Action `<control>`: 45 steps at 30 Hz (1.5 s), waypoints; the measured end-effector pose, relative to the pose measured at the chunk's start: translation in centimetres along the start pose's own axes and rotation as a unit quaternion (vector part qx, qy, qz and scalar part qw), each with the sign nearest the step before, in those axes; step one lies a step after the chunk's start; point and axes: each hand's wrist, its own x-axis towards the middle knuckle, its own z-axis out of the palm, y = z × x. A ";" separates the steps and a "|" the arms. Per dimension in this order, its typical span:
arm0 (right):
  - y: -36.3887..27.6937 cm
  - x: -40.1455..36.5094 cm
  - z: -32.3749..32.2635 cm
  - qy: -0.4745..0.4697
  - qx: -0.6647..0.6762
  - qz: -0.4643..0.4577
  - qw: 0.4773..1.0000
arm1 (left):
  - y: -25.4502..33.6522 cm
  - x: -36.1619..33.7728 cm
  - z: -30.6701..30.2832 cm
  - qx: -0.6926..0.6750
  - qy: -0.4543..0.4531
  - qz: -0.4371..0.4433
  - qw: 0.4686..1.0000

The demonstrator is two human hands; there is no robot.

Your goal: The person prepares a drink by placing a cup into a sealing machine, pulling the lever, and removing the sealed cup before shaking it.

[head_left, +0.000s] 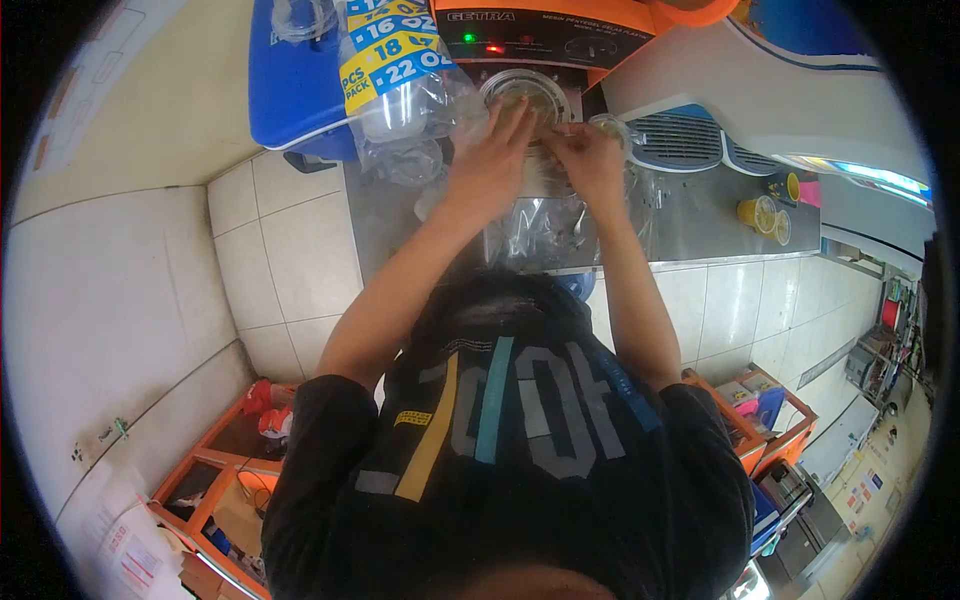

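A cup sealing machine (545,42) with an orange-and-black front stands ahead, its green and red lights lit. Under it is a round metal ring (520,75), with a clear cup (543,104) of greenish-yellow contents seated inside. My left hand (500,155) lies over the cup's top, fingers stretched out. At the right side of the ring, my right hand (590,158) has thumb and forefinger pinched together near the rim. Whatever sits in that pinch is too small to make out. Clear plastic film (545,228) hangs just below both hands.
A labelled bag of clear cups (395,75) leans beside a blue container (285,100) on the left. To the right are grey drip trays (678,138) under a white dispenser (690,65). Yellow cups (757,213) stand near the right end of the metal counter (690,225).
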 end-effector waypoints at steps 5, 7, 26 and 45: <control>-1.2 0.2 -0.4 -0.010 0.008 -0.060 0.998 | -0.2 -1.2 -0.4 0.019 0.001 -0.005 1.000; -1.1 0.5 -0.2 -0.024 0.023 -0.072 0.997 | 0.0 -1.3 -0.3 0.013 0.006 -0.013 1.000; -2.6 -1.9 -4.4 -0.258 0.230 0.043 0.937 | -0.6 -2.0 -3.9 -0.650 -0.006 -0.351 0.674; -3.3 3.3 -0.9 -0.167 -0.210 -0.343 0.900 | -0.8 -5.7 -0.2 -0.264 0.027 -0.116 0.957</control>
